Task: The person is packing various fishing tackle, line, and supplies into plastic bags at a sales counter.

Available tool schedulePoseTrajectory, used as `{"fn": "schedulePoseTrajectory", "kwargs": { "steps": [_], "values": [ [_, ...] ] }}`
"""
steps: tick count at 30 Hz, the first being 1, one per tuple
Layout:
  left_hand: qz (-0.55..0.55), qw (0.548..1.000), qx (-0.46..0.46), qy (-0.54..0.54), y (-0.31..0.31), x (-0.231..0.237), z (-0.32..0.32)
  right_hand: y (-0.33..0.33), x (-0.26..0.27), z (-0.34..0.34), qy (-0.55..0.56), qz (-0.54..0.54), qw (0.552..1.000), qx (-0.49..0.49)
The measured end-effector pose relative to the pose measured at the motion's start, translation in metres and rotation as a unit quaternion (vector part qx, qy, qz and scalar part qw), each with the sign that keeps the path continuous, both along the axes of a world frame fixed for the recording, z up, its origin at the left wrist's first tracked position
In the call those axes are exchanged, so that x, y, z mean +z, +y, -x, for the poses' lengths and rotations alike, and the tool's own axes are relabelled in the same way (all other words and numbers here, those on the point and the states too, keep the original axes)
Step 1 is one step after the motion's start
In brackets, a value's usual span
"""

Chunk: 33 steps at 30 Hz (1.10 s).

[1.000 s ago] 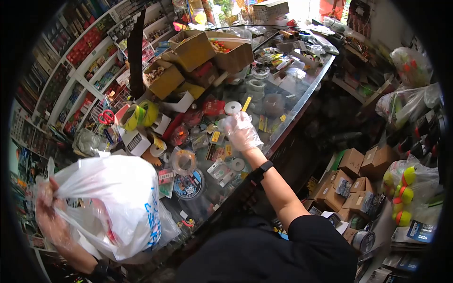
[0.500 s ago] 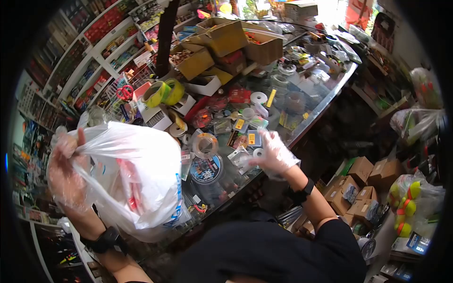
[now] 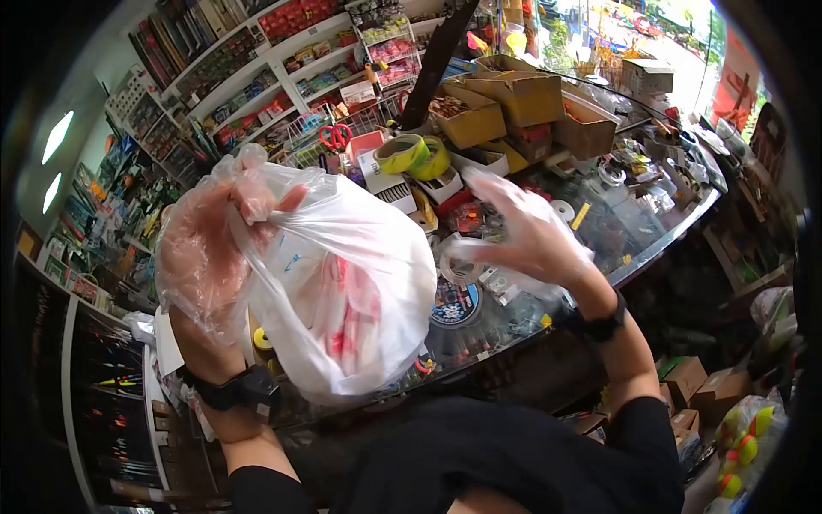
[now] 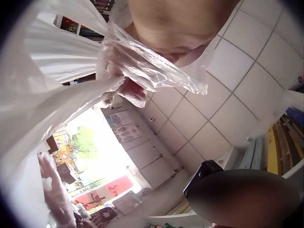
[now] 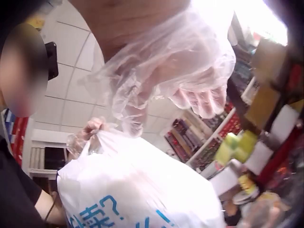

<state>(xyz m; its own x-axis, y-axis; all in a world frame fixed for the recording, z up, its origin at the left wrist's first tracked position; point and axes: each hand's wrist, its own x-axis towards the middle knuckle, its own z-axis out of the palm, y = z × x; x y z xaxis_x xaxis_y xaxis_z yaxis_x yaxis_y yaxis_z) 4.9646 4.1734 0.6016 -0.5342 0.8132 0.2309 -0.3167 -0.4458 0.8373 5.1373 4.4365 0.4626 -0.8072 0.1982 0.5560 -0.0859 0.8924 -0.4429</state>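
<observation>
My left hand (image 3: 224, 231), in a clear plastic glove, grips the gathered handle of a white plastic carrier bag (image 3: 390, 248) and holds it up in front of me. The bag bulges, and something red and white shows through its side. Blue printed characters mark the bag (image 5: 99, 213) in the right wrist view. My right hand (image 3: 531, 227), gloved too, hovers to the right of the bag with thumb and fingers spread and nothing between them. From the right wrist view, that hand (image 5: 171, 80) is above the bag's top.
A glass counter (image 3: 522, 334) runs below, crowded with small packets. On it lie a round blue-labelled spool (image 3: 455, 304), green-yellow tape rolls (image 3: 402, 154) and open cardboard boxes (image 3: 514, 98). Red scissors (image 3: 335, 136) stand behind the bag. Stocked shelves (image 3: 282, 64) line the back wall.
The bag and my left hand have risen and come toward the middle of the view. My right hand has pulled back from the counter items and opened wide beside the bag. The head view has turned.
</observation>
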Motion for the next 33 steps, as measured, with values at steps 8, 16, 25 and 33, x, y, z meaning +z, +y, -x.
{"fn": "schedulePoseTrajectory", "kwargs": {
  "steps": [8,16,25,33],
  "values": [
    [0.004,0.992,0.061,0.108,-0.022,-0.015,0.058,-0.097,0.065,0.09,0.172,0.177,0.939,0.238],
    [0.172,0.937,0.205,0.224,0.037,-0.057,0.039,-0.122,-0.013,0.152,0.387,0.156,0.909,0.016],
    [0.277,0.747,0.079,0.599,0.036,-0.076,0.03,-0.079,0.008,-0.026,-0.011,0.472,0.881,-0.008],
    [0.39,0.56,-0.019,0.731,0.034,-0.028,-0.058,-0.11,-0.072,0.181,0.254,0.335,0.907,-0.025]
  ]
}}
